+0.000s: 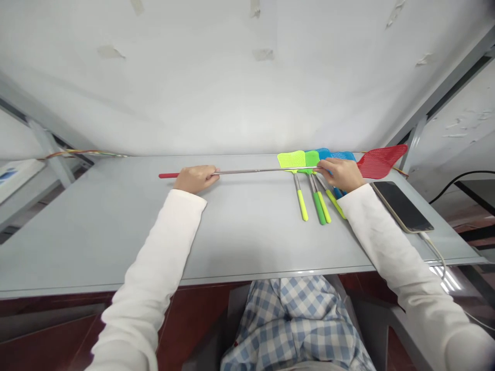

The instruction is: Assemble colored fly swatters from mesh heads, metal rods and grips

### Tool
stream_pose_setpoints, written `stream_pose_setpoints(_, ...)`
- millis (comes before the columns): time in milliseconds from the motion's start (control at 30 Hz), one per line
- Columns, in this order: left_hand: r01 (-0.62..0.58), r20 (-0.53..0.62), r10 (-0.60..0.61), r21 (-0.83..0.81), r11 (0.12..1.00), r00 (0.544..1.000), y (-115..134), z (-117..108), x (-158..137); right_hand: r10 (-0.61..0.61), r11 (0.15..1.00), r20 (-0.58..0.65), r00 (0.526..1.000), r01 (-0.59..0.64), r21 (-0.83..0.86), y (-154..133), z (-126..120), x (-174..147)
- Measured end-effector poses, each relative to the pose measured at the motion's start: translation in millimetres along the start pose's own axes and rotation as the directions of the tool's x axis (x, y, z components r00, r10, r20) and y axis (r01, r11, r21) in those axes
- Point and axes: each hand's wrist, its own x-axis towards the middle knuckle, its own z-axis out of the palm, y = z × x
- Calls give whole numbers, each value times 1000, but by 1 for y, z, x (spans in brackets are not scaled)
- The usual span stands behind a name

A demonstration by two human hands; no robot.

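A red fly swatter (382, 161) with a long, thin metal shaft stretches level across the table between my two hands. My left hand (196, 178) is closed round its red handle, near where the shaft begins. At the other end, my right hand (342, 173) grips the shaft close to the red mesh head. Below and behind the right hand lie several more swatters: a yellow one (293, 159), a green one (311, 158) and blue ones (342, 155), partly covered by one another and by the hand. Their yellow and green handles point toward me.
On the grey table (116, 232), a dark-screened phone (402, 206) rests to the right, with a white cable (435, 247) plugged in. A white wall (201, 103) rises behind the table. Grey metal posts (50, 152) stand at the sides. Thin coloured wires (87, 152) run along the back left.
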Motion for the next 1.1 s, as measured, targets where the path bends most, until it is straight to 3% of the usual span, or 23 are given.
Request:
stream_pose_setpoints(167, 93, -76, -92, 9, 996, 993, -13, 4, -1, 63, 994, -151, 987, -75, -79, 5, 14, 4)
stream_pose_setpoints(333, 165, -156, -161, 11, 986, 975, -18, 3, 0, 117, 987, -206, 972, -136, -83, 12, 28, 3)
stream_pose_setpoints(433, 263, -158, -253, 46, 964, 955, -20, 2, 3, 119, 984, -165, 979, -138, -109, 14, 31, 3)
stream_pose_setpoints(533, 296, -100, -290, 48, 954, 952, -23, 5, 5, 49, 990, -87, 995, -60, -129, 10, 28, 4)
stream_pose_setpoints(667, 293, 9, -293, 29, 956, 956, -15, 9, 6, -33, 996, 162, 986, 45, -72, 0, 19, 7)
stream_pose_setpoints(767, 297, 72, -299, 34, 954, 952, -4, 8, 7, 51, 997, 298, 953, -30, -76, -5, 11, 7)
stream_pose_setpoints(933, 283, 69, -288, 77, 956, 955, 6, 5, 6, 210, 972, 220, 953, -179, -155, -8, 2, 5)
stream_pose_setpoints(1100, 292, -2, -293, 42, 955, 956, 5, 0, 3, 209, 970, 195, 958, -178, -167, -12, 5, 6)
